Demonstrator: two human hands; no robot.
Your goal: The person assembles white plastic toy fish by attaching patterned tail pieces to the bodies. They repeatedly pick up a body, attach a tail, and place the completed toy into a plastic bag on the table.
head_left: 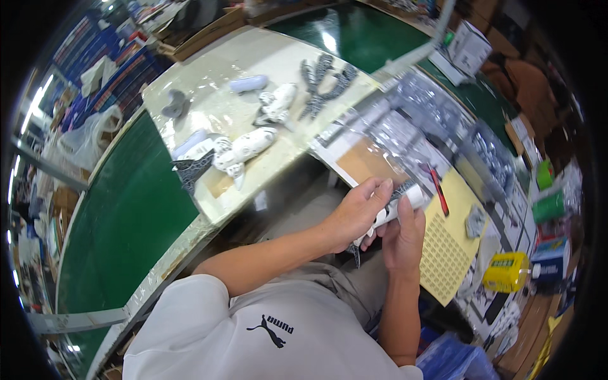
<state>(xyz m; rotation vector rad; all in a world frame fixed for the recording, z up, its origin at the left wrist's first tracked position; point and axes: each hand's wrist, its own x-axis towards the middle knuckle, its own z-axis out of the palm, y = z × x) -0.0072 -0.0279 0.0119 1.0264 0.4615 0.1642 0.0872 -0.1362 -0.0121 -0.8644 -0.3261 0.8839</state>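
Where the left hand (358, 212) and right hand (404, 240) both clamp the white tubular piece (415, 194), its long axis slants away and rightward between them.

Fwd-L, L hand (361, 214) has a lane over white tabletop (303, 132), btwn near white piece (250, 145) & dark pieces (326, 82). R hand (405, 235) can pass over yellow sheet (443, 253); red pen (439, 192), grey lump (475, 221) & yellow pack (506, 272) obstruct. Bags (421, 101) block fwd-R.
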